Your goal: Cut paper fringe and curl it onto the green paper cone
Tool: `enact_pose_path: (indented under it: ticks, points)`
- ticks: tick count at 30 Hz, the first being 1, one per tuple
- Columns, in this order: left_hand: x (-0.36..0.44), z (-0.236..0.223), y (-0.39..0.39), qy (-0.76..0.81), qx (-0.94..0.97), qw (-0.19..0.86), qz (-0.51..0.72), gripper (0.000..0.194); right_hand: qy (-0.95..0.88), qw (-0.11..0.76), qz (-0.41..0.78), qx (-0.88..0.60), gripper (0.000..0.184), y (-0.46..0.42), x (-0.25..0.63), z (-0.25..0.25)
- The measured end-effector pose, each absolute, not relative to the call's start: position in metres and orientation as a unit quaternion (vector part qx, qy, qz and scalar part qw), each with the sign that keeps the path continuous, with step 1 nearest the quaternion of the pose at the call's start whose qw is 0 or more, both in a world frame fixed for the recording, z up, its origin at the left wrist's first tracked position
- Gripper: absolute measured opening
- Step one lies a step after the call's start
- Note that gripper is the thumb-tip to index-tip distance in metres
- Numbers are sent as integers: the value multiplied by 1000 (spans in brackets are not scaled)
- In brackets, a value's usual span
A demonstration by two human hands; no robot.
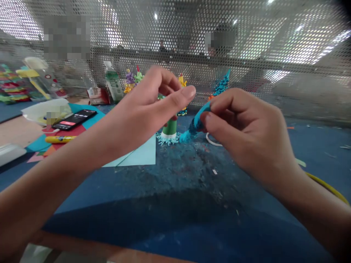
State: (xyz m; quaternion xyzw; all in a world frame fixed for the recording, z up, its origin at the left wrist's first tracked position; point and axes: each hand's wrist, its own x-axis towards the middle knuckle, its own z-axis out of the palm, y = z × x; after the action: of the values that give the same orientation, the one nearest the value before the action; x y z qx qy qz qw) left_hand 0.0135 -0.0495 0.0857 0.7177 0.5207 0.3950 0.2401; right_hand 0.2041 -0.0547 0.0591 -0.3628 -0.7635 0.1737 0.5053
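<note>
My right hand [246, 128] pinches a blue fringed paper strip [201, 111] between thumb and forefinger. Its curled, frilly end hangs down to the left, low over the table. My left hand [150, 106] is beside it, with thumb and forefinger apart at the front. The lower fingers of that hand curl around a green paper cone [170, 128], whose upper part is mostly hidden behind the hand. Around the cone's white bottom edge runs a light-blue paper fringe [168, 138]. Pale blue paper sheets [139, 155] lie under my left forearm.
At left are a phone [75, 119], a yellow marker [60, 139], coloured paper and a green-labelled bottle [113, 82]. Fringed paper trees, one of them blue [222, 84], stand before a perforated metal screen [175, 40]. A white ring [214, 140] lies behind my right hand.
</note>
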Motion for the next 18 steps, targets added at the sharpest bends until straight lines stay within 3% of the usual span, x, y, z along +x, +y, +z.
enact_pose_path:
  ticks: [7,11,13,15,18]
  points:
    - [16,75,-46,432,719,381,389,31,-844,423,50,-326,12,-62,189,63]
    - [3,64,-32,403,705,409,416,13,-844,438,66,-303,18,-52,199,57]
    - [-9,51,-20,409,703,396,426,13,-846,433,56,-305,13,-33,210,45]
    - [-22,35,-7,436,700,378,420,14,-864,385,56,-318,20,-9,219,27]
    - [-37,8,8,463,679,385,420,13,-860,293,163,-384,26,23,229,-2]
